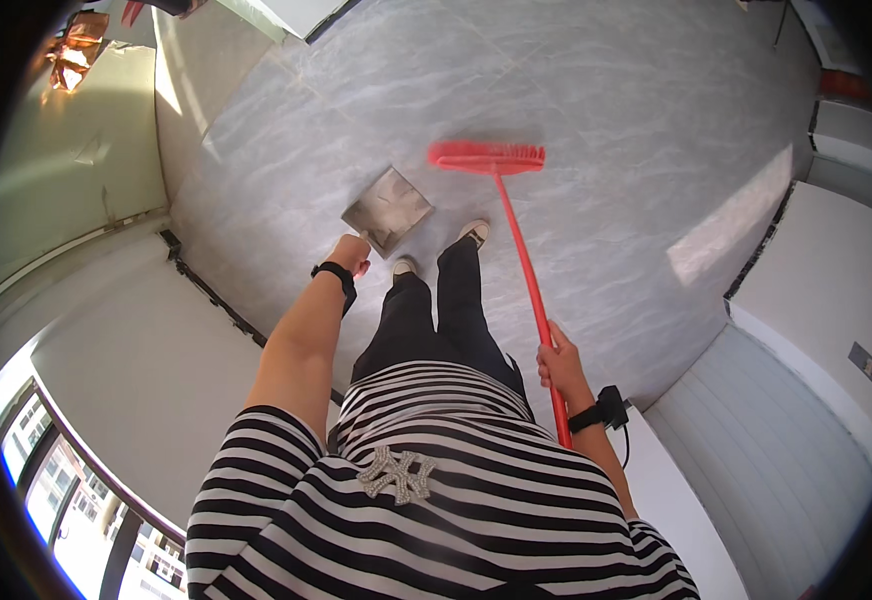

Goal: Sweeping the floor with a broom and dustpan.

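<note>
A red broom (514,221) slants across the view, its handle running up past my right side. My right hand (562,364) is wrapped around the handle beside my hip. The broom's red bristle head (490,156) is over the grey floor ahead of my feet and looks a little blurred. My left hand (351,253) is closed at the near corner of a metal dustpan (389,208), where its handle seems to be; my fist hides most of that handle. Some dull smudges mark the pan's surface. It is left of the broom head, just ahead of my shoes.
Grey marbled floor (631,112) spreads ahead and to both sides. A white wall (150,352) with a dark base edge runs along the left, above a window (68,495). On the right stands a white wall section (818,255) with a socket plate (869,367).
</note>
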The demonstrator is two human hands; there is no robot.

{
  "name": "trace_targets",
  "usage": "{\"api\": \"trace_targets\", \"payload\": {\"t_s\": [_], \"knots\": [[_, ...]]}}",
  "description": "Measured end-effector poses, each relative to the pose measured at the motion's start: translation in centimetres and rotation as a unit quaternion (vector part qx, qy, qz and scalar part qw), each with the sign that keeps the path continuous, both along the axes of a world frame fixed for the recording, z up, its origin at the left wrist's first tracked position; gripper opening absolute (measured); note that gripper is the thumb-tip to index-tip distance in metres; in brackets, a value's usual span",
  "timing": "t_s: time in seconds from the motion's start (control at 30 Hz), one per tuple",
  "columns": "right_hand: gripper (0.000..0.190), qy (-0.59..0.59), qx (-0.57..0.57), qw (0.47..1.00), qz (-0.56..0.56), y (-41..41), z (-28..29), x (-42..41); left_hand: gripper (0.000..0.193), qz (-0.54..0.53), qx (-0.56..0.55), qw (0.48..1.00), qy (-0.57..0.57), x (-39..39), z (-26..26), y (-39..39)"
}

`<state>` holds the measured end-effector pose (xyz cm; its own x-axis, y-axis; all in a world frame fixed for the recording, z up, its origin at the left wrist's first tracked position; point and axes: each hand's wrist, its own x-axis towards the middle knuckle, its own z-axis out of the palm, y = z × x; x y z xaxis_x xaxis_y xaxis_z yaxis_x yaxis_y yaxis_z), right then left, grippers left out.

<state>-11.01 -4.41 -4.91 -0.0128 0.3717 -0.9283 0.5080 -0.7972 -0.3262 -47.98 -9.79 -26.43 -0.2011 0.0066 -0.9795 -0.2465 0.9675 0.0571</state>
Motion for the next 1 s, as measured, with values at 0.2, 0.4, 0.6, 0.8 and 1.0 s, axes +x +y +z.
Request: {"api": "trace_targets", "payload": {"t_s": [0.2, 0.4, 0.6, 0.8, 1.0], "knots": [[0.062, -0.018, 0.078, 0.996, 0.05, 7.6, -4.4, 0.3, 0.017, -0.087, 0.072, 0.994, -0.008, 0.0, -3.3, -0.7], [0.059, -0.012, 0.029, 0.981, 0.189, 1.6, -5.9, -1.8, 0.014, -0.166, 0.098, 0.981, 0.003, -0.2, -7.6, -2.5], [0.06, 0.017, -0.059, 0.996, 0.071, -0.2, 0.0, -0.6, 0.05, 0.013, 0.058, 0.997, 0.039, 0.9, 0.4, -1.3], [0.064, 0.03, 0.007, 0.999, 0.017, 4.1, -1.0, -0.1, 0.012, 0.079, 0.023, 0.996, -0.035, -1.8, 1.7, -11.3], [0.06, 0.016, 0.084, 0.995, 0.048, 9.4, -2.8, -1.2, 0.008, 0.098, 0.033, 0.993, -0.051, -2.6, 3.8, -15.4]]}}
